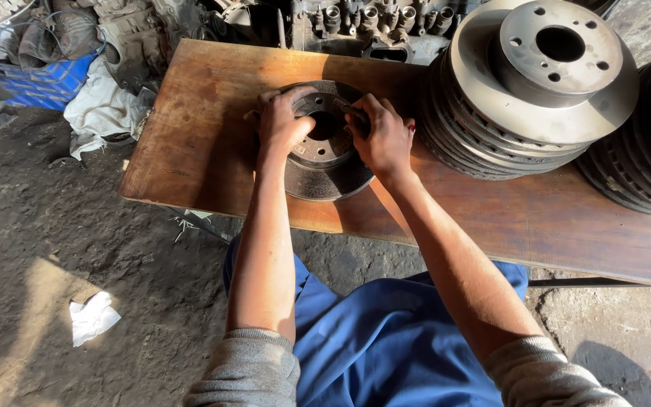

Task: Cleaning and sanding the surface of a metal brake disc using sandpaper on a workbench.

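Observation:
A dark, rusty brake disc (325,169) lies flat on a brown wooden board (190,143). My left hand (282,123) rests on the disc's left rim and hub, fingers curled over the edge. At the hub's right side my right hand (384,139) grips a small dark tool (352,111) whose tip points into the hub area near the centre hole. What kind of tool it is cannot be told.
A stack of grey brake discs (536,75) stands on the board to the right, with another dark stack (642,151) at the far right edge. Engine parts (371,22) line the back. A white rag (103,105) and blue crate (39,83) lie left; crumpled paper (92,316) is on the dirt floor.

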